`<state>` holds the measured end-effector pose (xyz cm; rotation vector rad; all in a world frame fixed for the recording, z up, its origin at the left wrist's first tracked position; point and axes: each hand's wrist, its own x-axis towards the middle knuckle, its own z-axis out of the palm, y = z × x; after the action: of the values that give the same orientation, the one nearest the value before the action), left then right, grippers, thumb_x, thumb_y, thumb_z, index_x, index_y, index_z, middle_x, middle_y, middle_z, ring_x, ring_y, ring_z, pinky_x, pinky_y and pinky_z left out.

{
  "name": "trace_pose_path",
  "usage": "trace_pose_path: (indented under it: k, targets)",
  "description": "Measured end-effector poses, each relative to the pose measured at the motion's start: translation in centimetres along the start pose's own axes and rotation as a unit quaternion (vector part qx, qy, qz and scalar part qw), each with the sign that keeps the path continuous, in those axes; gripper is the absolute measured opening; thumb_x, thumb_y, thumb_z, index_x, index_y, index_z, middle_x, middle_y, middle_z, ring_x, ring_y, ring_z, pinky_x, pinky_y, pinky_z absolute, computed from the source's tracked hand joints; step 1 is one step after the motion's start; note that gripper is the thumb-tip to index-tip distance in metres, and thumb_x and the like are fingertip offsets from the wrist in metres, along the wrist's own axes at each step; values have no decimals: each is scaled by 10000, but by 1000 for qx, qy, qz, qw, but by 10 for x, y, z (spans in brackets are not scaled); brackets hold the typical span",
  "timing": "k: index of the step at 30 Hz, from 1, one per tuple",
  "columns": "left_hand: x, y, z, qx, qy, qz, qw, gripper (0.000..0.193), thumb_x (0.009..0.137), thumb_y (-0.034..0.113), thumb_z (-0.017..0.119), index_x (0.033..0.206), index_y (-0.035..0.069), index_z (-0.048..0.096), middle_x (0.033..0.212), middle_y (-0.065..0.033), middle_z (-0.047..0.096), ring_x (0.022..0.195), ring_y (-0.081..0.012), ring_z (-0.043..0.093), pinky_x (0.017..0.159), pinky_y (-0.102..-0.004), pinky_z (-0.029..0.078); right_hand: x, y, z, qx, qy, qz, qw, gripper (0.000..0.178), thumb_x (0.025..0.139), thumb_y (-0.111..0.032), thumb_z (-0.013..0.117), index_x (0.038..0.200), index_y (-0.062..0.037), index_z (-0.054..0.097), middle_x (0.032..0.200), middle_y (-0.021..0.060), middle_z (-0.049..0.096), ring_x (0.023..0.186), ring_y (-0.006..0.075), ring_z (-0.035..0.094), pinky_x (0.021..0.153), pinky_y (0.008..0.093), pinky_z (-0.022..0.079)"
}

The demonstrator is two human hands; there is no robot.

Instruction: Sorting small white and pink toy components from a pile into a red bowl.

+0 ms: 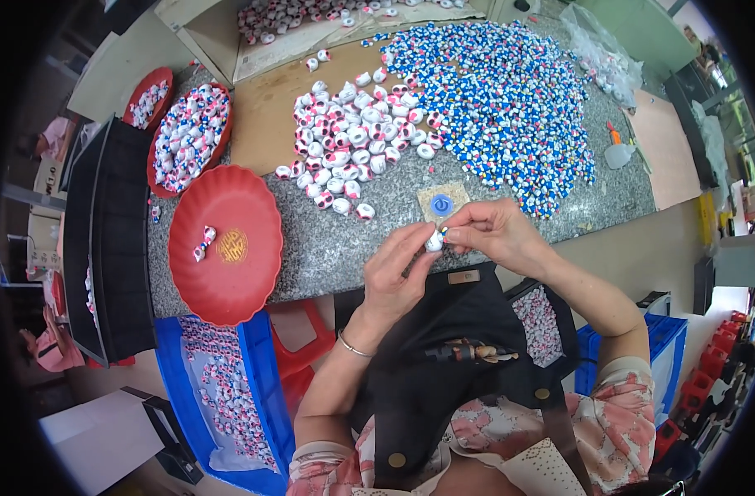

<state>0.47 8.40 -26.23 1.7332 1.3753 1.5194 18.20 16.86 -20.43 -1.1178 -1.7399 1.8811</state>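
Just in front of my chest, both hands meet at a small white rounded toy part (434, 242). My left hand (391, 273) is closed, holding the white part between thumb and fingertips. My right hand (503, 238) pinches a tiny blue-and-white toy piece (444, 233) against it; the fingers partly hide this piece. Right beyond the fingertips, a round blue dish (441, 204) sits on a beige square pad (458, 193). A heap of white-and-pink toy heads (353, 136) lies farther back, with a wide spread of small blue-and-white pieces (510, 107) to its right.
A red scalloped tray (258, 277) at left carries one or two joined toys (204, 244). Behind it stand two filled red bowls (225, 140). A blue crate (262, 372) with toy parts is below the table's left. An orange-handled bottle (618, 153) lies at right.
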Motion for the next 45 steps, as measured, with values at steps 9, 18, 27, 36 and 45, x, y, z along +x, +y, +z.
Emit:
trace_pose_path:
  k: [9, 18, 27, 36, 45]
  targets:
    - [-1, 15, -21, -303, -196, -236, 902, 274, 965, 34, 524, 1212, -30, 625, 974, -102, 667, 791, -136, 661, 699, -254, 540, -18, 8, 12, -254, 1, -323, 912, 143, 818, -14, 699, 961, -12, 695, 802, 118, 656, 699, 238, 665, 588, 320, 504]
    - [-13, 21, -89, -58, -26, -189, 980, 208, 871, -29, 626, 1078, -35, 644, 950, -84, 637, 879, -138, 623, 754, -253, 514, -12, 28, -16, -321, 131, -313, 884, 120, 869, -53, 658, 978, -11, 683, 920, 132, 683, 811, 289, 672, 711, 359, 539]
    - [-15, 13, -172, 545, 79, -58, 832, 295, 820, -8, 645, 1115, -2, 634, 1095, -163, 608, 1082, -348, 537, 899, -417, 458, 20, 37, -65, -581, 135, -252, 762, 197, 755, 59, 577, 935, -10, 614, 875, 146, 589, 793, 343, 612, 643, 425, 498]
    - [37, -14, -58, 400, -75, 79, 910, 248, 705, -33, 638, 947, 21, 624, 920, -125, 560, 835, -277, 576, 720, -394, 513, -6, 32, -57, -536, 140, -242, 797, 150, 822, 26, 617, 967, -10, 602, 874, 155, 565, 837, 345, 590, 712, 427, 476]
    - [33, 7, -59, 111, -70, -73, 989, 272, 789, -113, 605, 1045, -25, 631, 1058, -117, 528, 876, -245, 619, 725, -295, 533, -10, 30, -52, -536, 27, -182, 824, 235, 782, 81, 568, 1003, 14, 607, 946, 159, 537, 820, 348, 607, 700, 446, 490]
